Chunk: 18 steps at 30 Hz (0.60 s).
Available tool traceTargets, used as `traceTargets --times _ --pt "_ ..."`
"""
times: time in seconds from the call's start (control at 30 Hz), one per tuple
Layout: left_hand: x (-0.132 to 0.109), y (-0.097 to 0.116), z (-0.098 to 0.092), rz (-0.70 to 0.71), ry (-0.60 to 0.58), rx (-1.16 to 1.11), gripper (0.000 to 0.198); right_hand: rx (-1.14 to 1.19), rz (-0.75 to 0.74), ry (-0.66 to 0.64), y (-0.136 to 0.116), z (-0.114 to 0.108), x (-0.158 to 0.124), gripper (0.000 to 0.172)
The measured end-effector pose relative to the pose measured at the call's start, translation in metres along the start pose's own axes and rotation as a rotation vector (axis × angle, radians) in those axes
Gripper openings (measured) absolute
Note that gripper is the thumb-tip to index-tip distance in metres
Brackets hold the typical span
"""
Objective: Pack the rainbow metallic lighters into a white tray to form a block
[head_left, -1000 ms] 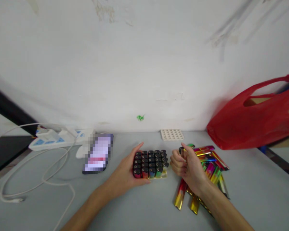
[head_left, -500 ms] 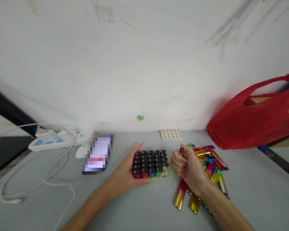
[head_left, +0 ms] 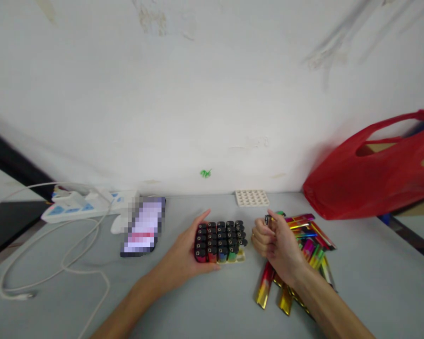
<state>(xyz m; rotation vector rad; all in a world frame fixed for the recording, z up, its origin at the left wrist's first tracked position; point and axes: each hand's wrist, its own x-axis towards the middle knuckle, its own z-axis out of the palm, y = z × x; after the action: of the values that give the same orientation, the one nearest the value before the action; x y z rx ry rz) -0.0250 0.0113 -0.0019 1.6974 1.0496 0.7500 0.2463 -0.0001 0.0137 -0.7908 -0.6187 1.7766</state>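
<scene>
Rows of black-topped lighters stand upright in a pale tray, with a bare slot at its near right corner. My left hand is wrapped round the tray's left side, thumb and fingers along the near and far edges. To the right of the tray, my right hand is closed on a single lighter, whose dark top shows above the fingers. Under and beyond that hand lies a loose heap of shiny coloured wrappers, gold, red, green and blue; the hand covers part of it.
A white slotted tray lies against the wall. On the left are a phone, a power strip and a looping white cable. A red bag stands at the right on the grey table.
My right hand has shifted very slightly, still closed on the lighter. The left hand and the tray of lighters look the same.
</scene>
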Motion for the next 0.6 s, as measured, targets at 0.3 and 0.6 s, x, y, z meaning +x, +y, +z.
traceTargets --times 0.3,0.6 --pt "-0.001 0.001 0.000 -0.023 0.006 -0.008 0.124 -0.178 -0.121 0.032 -0.002 0.016 -0.008 0.042" --pt "0.000 0.002 0.001 -0.012 0.011 -0.005 0.124 -0.405 -0.324 0.080 -0.018 0.003 -0.011 0.032"
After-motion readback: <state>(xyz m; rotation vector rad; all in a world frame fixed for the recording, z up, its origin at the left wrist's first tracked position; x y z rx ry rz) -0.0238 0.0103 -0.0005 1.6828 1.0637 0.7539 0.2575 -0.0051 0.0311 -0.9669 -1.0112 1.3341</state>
